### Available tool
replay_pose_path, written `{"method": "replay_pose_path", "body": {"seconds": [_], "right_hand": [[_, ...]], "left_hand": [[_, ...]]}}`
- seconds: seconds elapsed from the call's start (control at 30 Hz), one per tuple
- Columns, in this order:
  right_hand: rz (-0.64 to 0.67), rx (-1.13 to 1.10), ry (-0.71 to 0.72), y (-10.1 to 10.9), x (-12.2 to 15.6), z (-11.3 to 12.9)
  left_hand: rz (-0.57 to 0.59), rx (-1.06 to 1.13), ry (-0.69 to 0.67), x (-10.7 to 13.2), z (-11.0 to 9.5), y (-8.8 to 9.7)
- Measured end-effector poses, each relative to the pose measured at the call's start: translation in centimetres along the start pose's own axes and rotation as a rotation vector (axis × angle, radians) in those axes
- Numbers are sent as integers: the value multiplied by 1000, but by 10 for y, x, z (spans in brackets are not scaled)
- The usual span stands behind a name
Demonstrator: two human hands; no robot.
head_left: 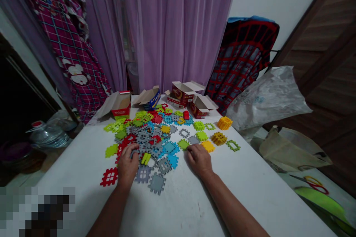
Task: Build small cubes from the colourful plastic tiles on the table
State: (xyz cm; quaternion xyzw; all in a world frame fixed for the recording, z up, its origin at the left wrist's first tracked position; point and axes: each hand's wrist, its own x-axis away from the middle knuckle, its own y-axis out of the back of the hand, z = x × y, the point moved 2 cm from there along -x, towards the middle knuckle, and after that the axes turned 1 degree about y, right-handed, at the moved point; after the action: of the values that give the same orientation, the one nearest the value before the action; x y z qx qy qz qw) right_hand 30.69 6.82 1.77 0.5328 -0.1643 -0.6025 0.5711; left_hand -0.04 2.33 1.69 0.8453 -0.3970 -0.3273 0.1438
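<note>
A heap of plastic interlocking tiles [143,137] in grey, red, blue, green and yellow covers the middle of the table. At its near left edge is my left hand [128,163], fingers curled, with grey plastic showing between thumb and forefinger. Lime-green short rods [146,159] lie just right of that hand. My right hand [199,158] rests on the table with its fingers bent and closed. Its fingertips meet the edge of a green tile [183,144]; whether anything is inside the fingers is hidden. A yellow tile [208,146] lies beyond its knuckles.
Assembled yellow cubes [224,123] and green blocks [199,125] stand right of the heap. Along the back are opened cardboard boxes, including a red one [122,111] and a blue one [152,99]. Scissors [313,183] and a plastic bag [267,100] are beyond the table's right side.
</note>
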Motion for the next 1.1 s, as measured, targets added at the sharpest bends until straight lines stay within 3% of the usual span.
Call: {"method": "replay_pose_path", "body": {"seconds": [0.17,0.33,0.5,0.57,0.7,0.83,0.93,1.1], "right_hand": [[31,-123,1,-22,-21,29],[144,-115,-30,-30,-63,45],[247,-134,299,-42,-86,73],[294,-122,356,-45,-88,79],[283,-105,280,-43,-101,77],[264,-27,135,-45,-133,73],[276,-20,172,-59,-163,80],[346,-9,291,-96,-207,100]], "left_hand": [[-6,6,22,0,1,-1],[-4,51,34,0,3,0],[-10,85,41,1,6,0],[-14,88,44,2,7,-1],[-37,117,63,4,8,-3],[-107,162,73,6,12,-1],[-196,201,82,7,18,0],[-226,209,99,9,28,-1]]}}
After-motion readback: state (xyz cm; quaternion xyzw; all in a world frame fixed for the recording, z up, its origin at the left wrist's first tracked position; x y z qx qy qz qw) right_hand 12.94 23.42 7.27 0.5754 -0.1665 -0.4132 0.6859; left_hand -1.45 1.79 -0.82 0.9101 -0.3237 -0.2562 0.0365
